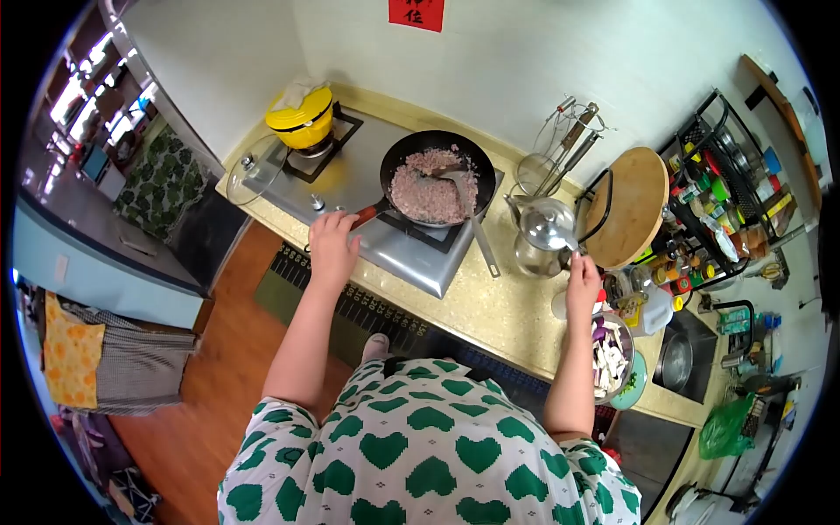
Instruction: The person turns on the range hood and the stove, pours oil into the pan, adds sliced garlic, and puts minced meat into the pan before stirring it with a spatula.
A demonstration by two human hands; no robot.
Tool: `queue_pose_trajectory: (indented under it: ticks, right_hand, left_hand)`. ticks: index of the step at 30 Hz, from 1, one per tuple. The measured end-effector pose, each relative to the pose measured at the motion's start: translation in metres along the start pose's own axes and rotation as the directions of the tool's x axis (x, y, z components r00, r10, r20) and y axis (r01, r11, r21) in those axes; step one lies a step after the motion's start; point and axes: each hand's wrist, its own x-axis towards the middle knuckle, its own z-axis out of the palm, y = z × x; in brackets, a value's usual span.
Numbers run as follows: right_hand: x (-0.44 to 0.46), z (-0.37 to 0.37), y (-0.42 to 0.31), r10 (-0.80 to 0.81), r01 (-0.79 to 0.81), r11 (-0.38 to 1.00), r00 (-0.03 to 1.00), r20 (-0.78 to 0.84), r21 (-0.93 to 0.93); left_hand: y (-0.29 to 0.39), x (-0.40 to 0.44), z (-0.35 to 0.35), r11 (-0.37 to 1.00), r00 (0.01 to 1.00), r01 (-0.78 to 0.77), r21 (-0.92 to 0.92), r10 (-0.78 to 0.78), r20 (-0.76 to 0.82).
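Observation:
A black frying pan (404, 144) sits on the right burner, filled with pale pink minced meat (429, 192). A metal spatula (477, 229) rests in the meat, its handle reaching out over the counter. My left hand (332, 249) is closed at the end of the pan's reddish-brown handle (366, 215). To the right of the stove stands a shiny metal pot (541, 249) with a spout and a black side handle. My right hand (583, 278) pinches the light handle of a spoon-like utensil (572, 244) at the pot's top; its far end is hard to make out.
A yellow pot (302, 122) stands on the left burner, beside a glass lid (254, 175). Right of the pot are a round wooden board (632, 206), a crowded spice rack (717, 192), a bowl of cut eggplant (611, 359) and a sink (678, 354).

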Motion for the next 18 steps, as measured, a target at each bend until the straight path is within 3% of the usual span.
queue_pose_trajectory:
  ticks: [1, 4, 7, 8, 11, 15, 18]
  right_hand:
    - [0.008, 0.001, -0.022, -0.058, 0.058, 0.998, 0.998, 0.009, -0.016]
    - [0.037, 0.006, -0.069, -0.030, 0.044, 0.974, 0.997, 0.066, -0.223]
    - [0.052, 0.027, -0.132, 0.002, 0.051, 0.908, 0.992, 0.126, -0.415]
    - [0.056, 0.037, -0.148, 0.017, 0.053, 0.876, 0.990, 0.139, -0.479]
    - [0.072, 0.065, -0.171, 0.021, 0.141, 0.767, 0.969, 0.244, -0.625]
    - [0.086, 0.100, -0.202, 0.100, 0.178, 0.689, 0.937, 0.335, -0.703]
    - [0.097, 0.126, -0.211, 0.076, 0.301, 0.605, 0.900, 0.430, -0.737]
  left_hand:
    - [-0.005, 0.005, 0.003, 1.000, 1.000, -0.009, 0.005, 0.009, 0.020]
    - [-0.022, 0.015, 0.007, 0.998, 0.997, -0.040, 0.047, 0.037, 0.066]
    - [-0.037, 0.021, 0.014, 0.991, 0.967, 0.081, 0.106, -0.104, 0.233]
    - [-0.046, 0.021, 0.019, 0.984, 0.962, 0.043, 0.175, -0.088, 0.257]
    - [-0.059, 0.025, 0.026, 0.987, 0.888, 0.072, 0.143, -0.129, 0.441]
    - [-0.070, 0.025, 0.027, 0.996, 0.896, 0.087, 0.034, -0.093, 0.435]
    - [-0.072, 0.026, 0.021, 0.994, 0.880, 0.105, 0.005, -0.096, 0.465]
